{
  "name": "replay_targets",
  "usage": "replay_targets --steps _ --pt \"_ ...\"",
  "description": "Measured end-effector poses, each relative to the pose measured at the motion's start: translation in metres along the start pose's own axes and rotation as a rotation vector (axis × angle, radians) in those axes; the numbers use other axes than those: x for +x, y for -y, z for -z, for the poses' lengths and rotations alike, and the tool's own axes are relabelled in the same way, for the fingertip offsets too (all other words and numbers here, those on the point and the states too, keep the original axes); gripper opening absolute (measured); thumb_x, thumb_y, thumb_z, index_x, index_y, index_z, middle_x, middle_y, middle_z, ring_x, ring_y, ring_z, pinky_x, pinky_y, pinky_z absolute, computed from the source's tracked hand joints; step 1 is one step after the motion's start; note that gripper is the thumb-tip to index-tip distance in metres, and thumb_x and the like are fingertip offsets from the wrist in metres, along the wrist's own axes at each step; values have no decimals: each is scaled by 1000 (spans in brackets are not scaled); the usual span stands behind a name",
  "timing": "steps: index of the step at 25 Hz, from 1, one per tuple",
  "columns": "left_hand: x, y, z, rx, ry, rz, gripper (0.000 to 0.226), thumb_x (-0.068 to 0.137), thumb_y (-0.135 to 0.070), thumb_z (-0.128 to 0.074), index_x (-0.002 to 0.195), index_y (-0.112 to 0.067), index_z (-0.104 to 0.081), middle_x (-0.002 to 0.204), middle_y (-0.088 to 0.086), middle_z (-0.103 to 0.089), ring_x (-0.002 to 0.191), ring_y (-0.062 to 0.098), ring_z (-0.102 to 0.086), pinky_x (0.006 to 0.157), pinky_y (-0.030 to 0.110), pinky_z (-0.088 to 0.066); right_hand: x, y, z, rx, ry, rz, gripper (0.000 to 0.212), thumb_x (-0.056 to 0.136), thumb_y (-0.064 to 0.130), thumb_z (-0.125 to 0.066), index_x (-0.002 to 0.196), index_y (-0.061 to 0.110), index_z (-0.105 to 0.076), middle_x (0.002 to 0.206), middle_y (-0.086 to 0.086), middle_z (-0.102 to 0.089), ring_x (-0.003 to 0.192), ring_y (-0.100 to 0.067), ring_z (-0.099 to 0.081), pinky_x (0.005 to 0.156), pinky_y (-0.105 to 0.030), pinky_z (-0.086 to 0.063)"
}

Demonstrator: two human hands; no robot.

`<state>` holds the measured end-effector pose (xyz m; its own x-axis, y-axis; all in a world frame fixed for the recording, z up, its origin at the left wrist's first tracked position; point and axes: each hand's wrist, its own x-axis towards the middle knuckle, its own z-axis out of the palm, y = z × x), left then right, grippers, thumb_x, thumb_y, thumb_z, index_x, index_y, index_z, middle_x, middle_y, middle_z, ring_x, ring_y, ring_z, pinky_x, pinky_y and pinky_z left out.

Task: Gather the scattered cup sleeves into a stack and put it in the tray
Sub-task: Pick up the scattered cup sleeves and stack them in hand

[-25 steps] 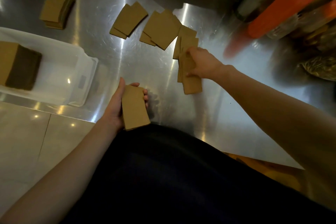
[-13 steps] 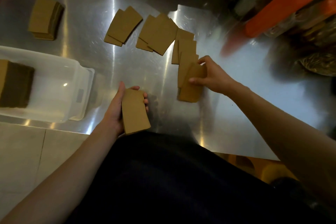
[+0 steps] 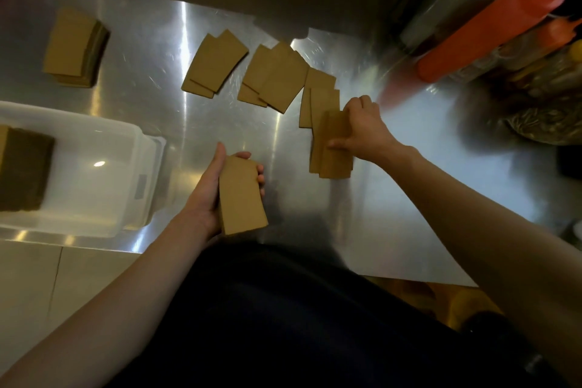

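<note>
left hand point(image 3: 217, 189): curled round a small gathered stack point(image 3: 242, 195) of cup sleeves, thumb up one long side, fingertips showing on the other. held just above the near edge of the surface point(image 3: 409, 198), close to the body

right hand point(image 3: 362, 129): reached fwd, palm down, fingers pressed together on top of a few overlapping sleeves point(image 3: 333, 151), thumb pointing left across them. looks like pinning/sliding them rather than a proper lift, can't tell if anything's actually off the steel

arms: both bare. left bent and tucked in, right stretched out diagonally w/ wrist about level

step: imo mid-gather. collecting the loose ones to add to the left stack, nothing headed to the tray yet

still scattered: two more fanned bunches further back, one point(image 3: 217, 66) and another point(image 3: 277, 79), the second touching the top of the right-hand pile. also a tidy separate pile point(image 3: 75, 47) far left, well apart from the rest

tray point(image 3: 148, 148): clear plastic, left of the left hand, already has a dark-edged stack point(image 3: 22, 167) at its far left end, plenty of bare floor beside it

next move: prob square up the ones under the right hand, get a grip on an edge (thin + flat on slick steel, so slide to lift), bring them over to the left stack

background: orange squeeze bottles point(image 3: 491, 25) far right, blurry, not in the way
</note>
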<state>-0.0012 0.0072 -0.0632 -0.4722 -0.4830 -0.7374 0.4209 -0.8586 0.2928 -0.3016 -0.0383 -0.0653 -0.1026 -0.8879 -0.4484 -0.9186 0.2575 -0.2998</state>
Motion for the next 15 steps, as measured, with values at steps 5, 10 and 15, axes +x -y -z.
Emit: replay_targets --steps 5,10,15 --pt "3 -7 -6 40 18 38 54 77 -65 -65 109 -22 -65 103 14 -72 88 26 -70 78 41 -58 -34 -1 20 550 149 -11 32 87 31 -69 106 24 -46 98 9 -55 88 -10 -57 65 -21 -46" --pt "1 -19 -11 113 78 62 58 73 -66 -67 112 -23 -65 110 15 -69 95 27 -68 84 43 -55 -64 32 41 805 202 43 28 89 25 -67 109 30 -49 105 12 -58 95 -9 -61 68 -19 -51" --pt "0 -26 -15 223 106 58 64 74 -74 -58 123 -33 -66 125 15 -69 109 35 -68 83 52 -56 -80 82 48 857 248 123 29 88 25 -68 110 30 -50 109 11 -58 94 -3 -63 64 -14 -53"
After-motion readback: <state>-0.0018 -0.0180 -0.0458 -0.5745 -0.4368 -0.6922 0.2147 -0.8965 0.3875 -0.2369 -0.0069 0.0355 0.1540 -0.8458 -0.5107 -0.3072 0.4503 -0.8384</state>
